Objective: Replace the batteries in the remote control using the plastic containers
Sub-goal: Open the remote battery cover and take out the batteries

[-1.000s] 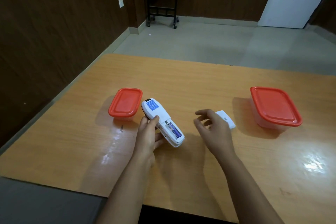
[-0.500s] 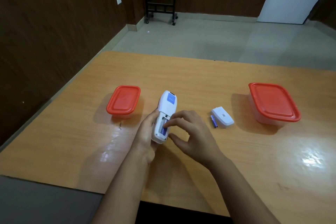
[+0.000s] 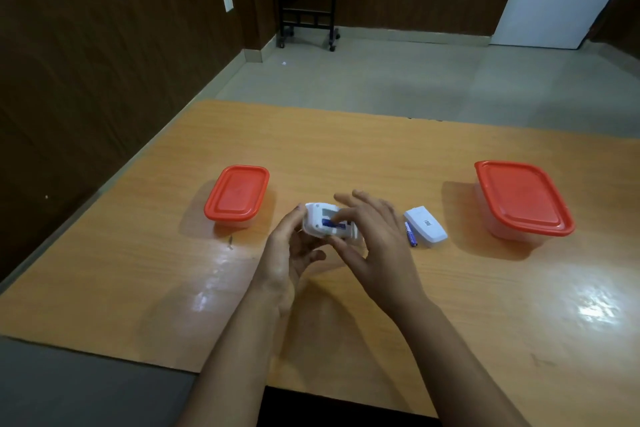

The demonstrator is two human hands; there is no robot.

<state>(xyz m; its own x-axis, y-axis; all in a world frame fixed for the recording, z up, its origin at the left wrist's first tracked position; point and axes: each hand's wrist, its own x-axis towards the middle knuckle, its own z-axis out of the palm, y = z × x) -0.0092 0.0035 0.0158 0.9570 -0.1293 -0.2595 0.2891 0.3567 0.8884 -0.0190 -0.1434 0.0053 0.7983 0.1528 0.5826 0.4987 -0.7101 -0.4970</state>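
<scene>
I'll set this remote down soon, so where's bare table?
Free: the far table strip behind the left container and right container, the gap between cover and right container, the near right corner. Crowded: the centre, where left hand and right hand meet at the remote, loose battery and cover alongside.
</scene>
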